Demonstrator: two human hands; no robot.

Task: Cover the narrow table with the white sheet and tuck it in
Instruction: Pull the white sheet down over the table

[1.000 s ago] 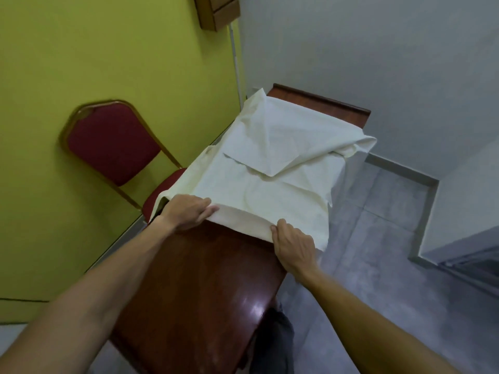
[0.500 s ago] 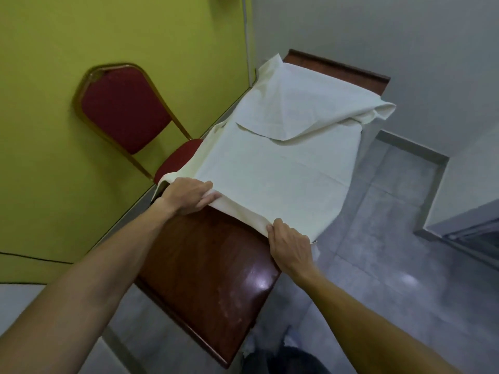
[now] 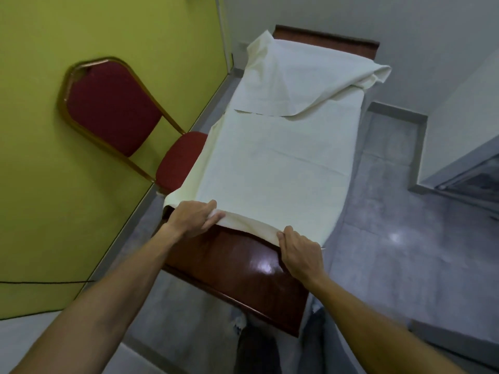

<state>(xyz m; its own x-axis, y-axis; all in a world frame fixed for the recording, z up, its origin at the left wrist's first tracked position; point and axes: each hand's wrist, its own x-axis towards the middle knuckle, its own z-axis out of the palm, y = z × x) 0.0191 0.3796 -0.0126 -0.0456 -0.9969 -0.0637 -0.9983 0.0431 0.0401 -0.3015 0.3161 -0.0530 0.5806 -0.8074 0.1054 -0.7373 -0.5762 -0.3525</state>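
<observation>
The white sheet (image 3: 278, 163) lies along most of the narrow dark wooden table (image 3: 237, 268), with a folded-over flap still lying on its far part. Its near edge crosses the tabletop, leaving the near end of glossy wood bare. My left hand (image 3: 193, 217) grips the sheet's near edge at the left side of the table. My right hand (image 3: 299, 252) pinches the same edge at the right side. The sheet hangs over both long sides of the table.
A red padded chair (image 3: 113, 109) with a gold frame stands against the yellow wall (image 3: 54, 184), its seat close to the table's left side. Grey tiled floor (image 3: 399, 238) lies to the right. The table's far end meets a white wall.
Both hands have drawn the sheet's near edge toward me along the table. The sheet now lies flatter and longer, and less bare wood shows at the near end.
</observation>
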